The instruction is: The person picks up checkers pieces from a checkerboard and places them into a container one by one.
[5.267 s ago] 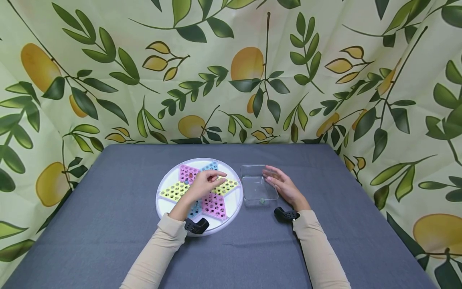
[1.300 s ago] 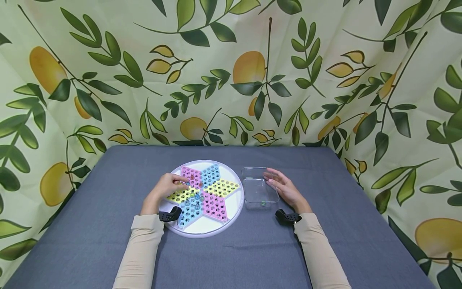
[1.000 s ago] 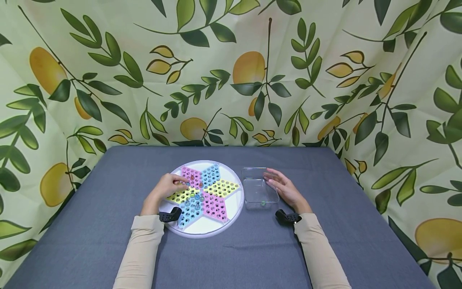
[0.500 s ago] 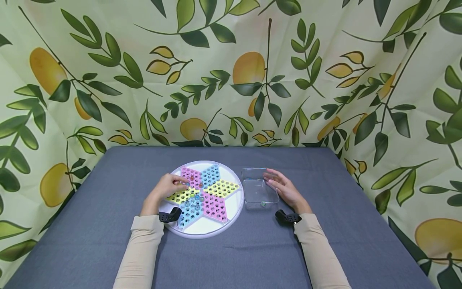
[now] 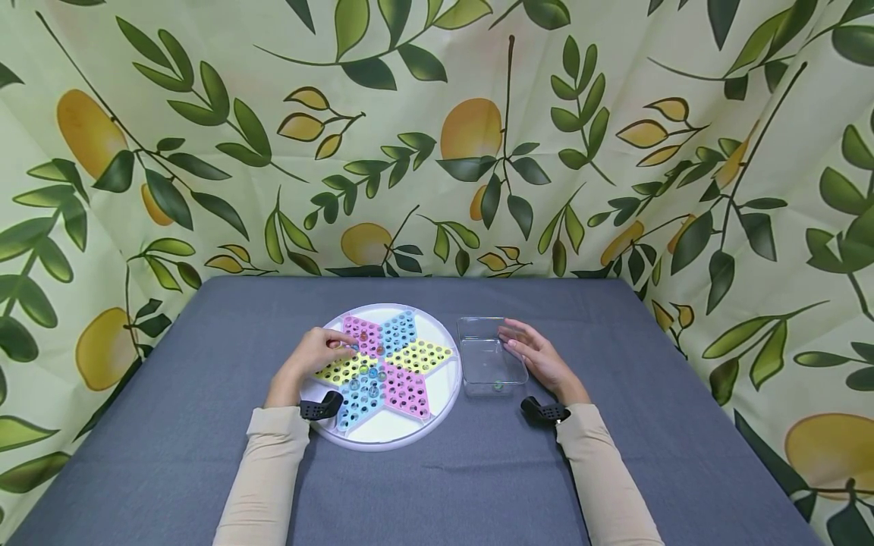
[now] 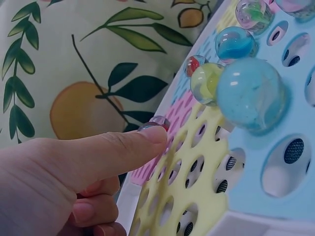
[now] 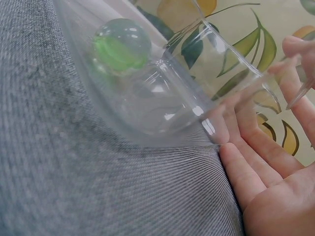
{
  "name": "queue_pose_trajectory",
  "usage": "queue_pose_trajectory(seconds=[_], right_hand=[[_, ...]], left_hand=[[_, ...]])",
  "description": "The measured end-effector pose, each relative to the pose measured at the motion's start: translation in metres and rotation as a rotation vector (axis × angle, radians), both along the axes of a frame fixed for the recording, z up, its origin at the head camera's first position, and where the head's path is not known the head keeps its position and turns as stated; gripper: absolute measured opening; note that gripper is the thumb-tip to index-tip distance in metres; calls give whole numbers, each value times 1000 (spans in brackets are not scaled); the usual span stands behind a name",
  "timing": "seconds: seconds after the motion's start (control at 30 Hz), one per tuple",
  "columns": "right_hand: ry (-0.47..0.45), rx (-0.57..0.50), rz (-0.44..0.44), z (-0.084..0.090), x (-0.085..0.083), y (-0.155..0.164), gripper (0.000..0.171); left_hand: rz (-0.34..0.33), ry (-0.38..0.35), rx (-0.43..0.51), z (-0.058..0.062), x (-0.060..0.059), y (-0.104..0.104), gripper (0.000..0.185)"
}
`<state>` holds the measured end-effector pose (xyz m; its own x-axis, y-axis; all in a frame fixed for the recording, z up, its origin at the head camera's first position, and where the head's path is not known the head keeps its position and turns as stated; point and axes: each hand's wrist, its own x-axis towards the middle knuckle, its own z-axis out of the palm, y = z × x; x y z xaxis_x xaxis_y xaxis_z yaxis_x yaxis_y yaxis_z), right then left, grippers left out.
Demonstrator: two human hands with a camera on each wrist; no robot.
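Left hand (image 5: 316, 355) over the star-patterned board (image 5: 440, 388); right hand (image 5: 539, 355) at the clear box (image 5: 490, 359).
Left fingertips at a partly hidden marble (image 6: 160, 120), board's pink section; pinching or not, cannot tell. Blue marble (image 6: 252, 94) near board's centre. Box just right of board, green marble (image 7: 122, 47) inside; right fingers spread along the box wall farthest from board.
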<state>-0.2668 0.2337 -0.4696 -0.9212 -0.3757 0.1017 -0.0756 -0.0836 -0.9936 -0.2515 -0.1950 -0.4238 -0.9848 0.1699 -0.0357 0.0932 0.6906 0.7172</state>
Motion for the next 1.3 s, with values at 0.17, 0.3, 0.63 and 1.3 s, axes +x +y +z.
queue_pose_trajectory(seconds=[0.17, 0.3, 0.63, 1.3], right_hand=[[11, -21, -1, -1, 0, -1, 58], [16, -27, 3, -2, 0, -1, 58], [20, -18, 3, -2, 0, 0, 58], [7, -2, 4, 0, 1, 0, 59]], left_hand=[[-1, 14, -10, 0, 0, 0, 27], [4, 16, -27, 1, 0, 0, 27], [-6, 40, -15, 5, 1, 3, 30], [-37, 54, 37, 13, 3, 10, 32]])
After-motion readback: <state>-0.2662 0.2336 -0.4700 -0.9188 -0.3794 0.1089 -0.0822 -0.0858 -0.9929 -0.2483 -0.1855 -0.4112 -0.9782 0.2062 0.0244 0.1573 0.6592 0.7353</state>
